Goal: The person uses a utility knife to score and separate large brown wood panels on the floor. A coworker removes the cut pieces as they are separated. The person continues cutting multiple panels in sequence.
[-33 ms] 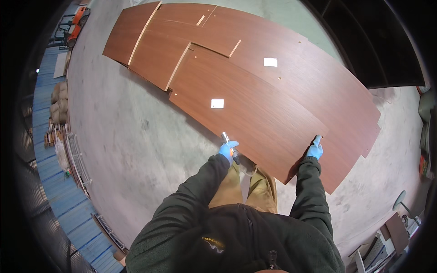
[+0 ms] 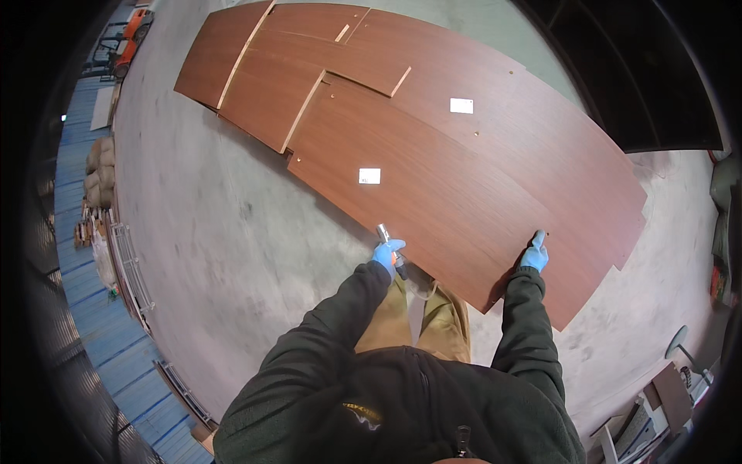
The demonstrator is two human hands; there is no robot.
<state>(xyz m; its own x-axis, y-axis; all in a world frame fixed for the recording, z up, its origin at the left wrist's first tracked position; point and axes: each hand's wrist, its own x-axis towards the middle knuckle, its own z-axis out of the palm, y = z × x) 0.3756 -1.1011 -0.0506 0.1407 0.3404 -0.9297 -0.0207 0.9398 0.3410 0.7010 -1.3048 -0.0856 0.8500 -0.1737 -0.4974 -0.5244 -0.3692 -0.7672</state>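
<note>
My left hand [image 2: 386, 254], in a blue glove, is closed around a short tool [image 2: 382, 232] with a silver cylindrical end and a dark, partly orange lower part. It is held at the near edge of a large reddish-brown wood panel [image 2: 417, 201]. On the same panel, farther right, rests my right hand [image 2: 535, 253], also gloved in blue. Its fingers are drawn together, with the tips at a small dark fitting or hole [image 2: 548, 233]. Whether something small is pinched there is hidden. Small brass-coloured fittings [image 2: 476, 134] dot the panels, and a white label [image 2: 369, 176] lies on the near one.
More brown panels [image 2: 263, 93] overlap toward the far left, with pale cut edges. A black structure [image 2: 626, 77] stands at the far right. Sacks [image 2: 100, 174] and metal frames [image 2: 133, 267] line the left side, near an orange forklift [image 2: 127, 46]. Boards [image 2: 672, 394] stand at the lower right.
</note>
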